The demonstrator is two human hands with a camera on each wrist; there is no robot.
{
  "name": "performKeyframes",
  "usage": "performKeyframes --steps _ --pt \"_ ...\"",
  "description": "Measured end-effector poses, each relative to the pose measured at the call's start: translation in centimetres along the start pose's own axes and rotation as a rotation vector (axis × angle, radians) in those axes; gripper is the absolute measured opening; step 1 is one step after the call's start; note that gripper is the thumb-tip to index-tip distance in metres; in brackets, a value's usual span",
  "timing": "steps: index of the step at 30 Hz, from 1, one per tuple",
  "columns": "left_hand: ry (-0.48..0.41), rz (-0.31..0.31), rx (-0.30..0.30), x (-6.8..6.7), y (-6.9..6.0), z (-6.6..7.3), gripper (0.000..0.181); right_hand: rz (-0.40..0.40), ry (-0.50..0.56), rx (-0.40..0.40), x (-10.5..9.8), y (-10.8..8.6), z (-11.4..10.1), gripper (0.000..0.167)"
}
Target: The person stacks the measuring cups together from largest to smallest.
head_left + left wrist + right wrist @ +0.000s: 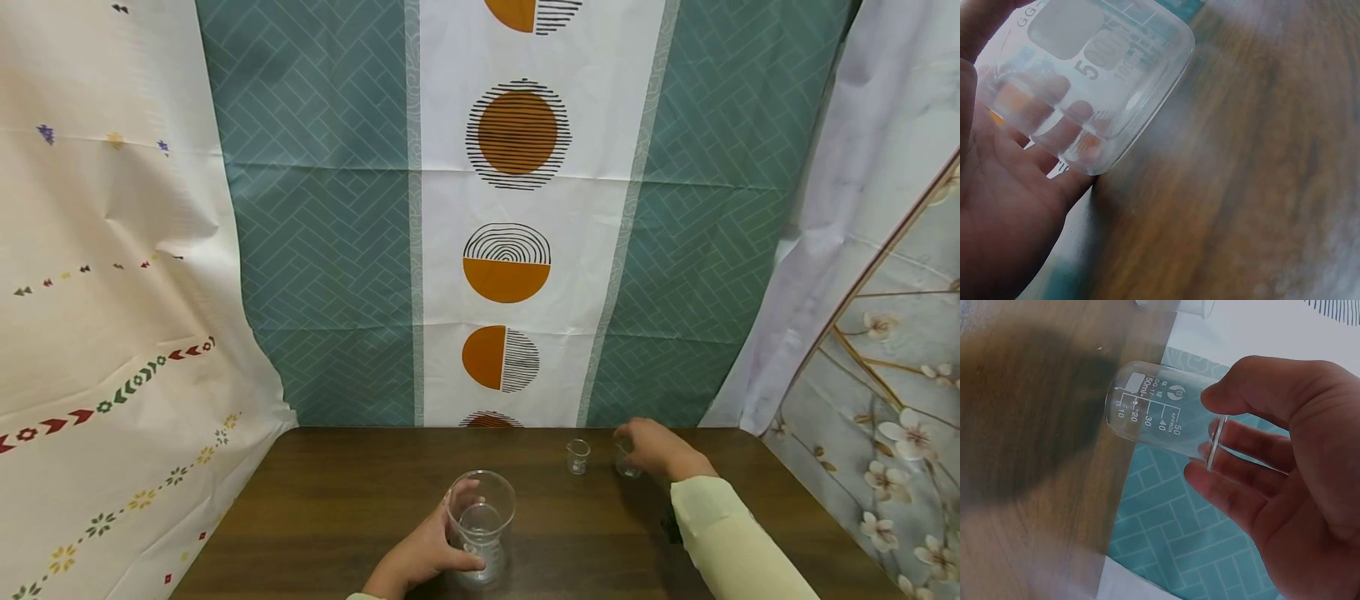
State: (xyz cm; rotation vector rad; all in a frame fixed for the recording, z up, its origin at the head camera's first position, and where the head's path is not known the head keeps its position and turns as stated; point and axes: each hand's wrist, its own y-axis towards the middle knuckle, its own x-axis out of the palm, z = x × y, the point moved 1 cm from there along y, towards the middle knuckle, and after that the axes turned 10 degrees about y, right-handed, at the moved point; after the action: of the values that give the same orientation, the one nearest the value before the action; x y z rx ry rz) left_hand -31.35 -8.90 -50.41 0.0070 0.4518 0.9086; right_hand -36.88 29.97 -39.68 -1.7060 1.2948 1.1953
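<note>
At the left, a cream cloth (135, 250) with little flowers hangs beside the left edge of the brown wooden tabletop (360, 492). Next comes the left hand (431, 546), near the front of the tabletop. It holds a large glass beaker (495, 546) by the side in a wide grip, and a smaller glass rim shows inside it. I cannot tell if the large beaker's bottom touches the wood. Behind the back edge hangs a green and white cloth (330, 250) with orange circles. Farther right, a small glass beaker (577, 458) stands upright near the back edge. Just beside it, close to the back right corner, the right hand (660, 450) pinches a 50 ml glass beaker (1160, 412) by its rim, in a narrow grip. Past the right edge is a pale cloth (885, 450) with white flowers.
</note>
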Motion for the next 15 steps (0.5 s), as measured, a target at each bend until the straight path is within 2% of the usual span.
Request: performKeyframes --steps 7,15 --pt "-0.002 0.001 0.022 0.1 -0.1 -0.1 0.097 -0.017 -0.016 -0.001 -0.1 0.1 -0.6 0.042" --pt "0.016 0.007 0.016 0.1 0.0 0.0 0.095 -0.019 -0.003 -0.004 -0.1 -0.1 -1.1 0.041"
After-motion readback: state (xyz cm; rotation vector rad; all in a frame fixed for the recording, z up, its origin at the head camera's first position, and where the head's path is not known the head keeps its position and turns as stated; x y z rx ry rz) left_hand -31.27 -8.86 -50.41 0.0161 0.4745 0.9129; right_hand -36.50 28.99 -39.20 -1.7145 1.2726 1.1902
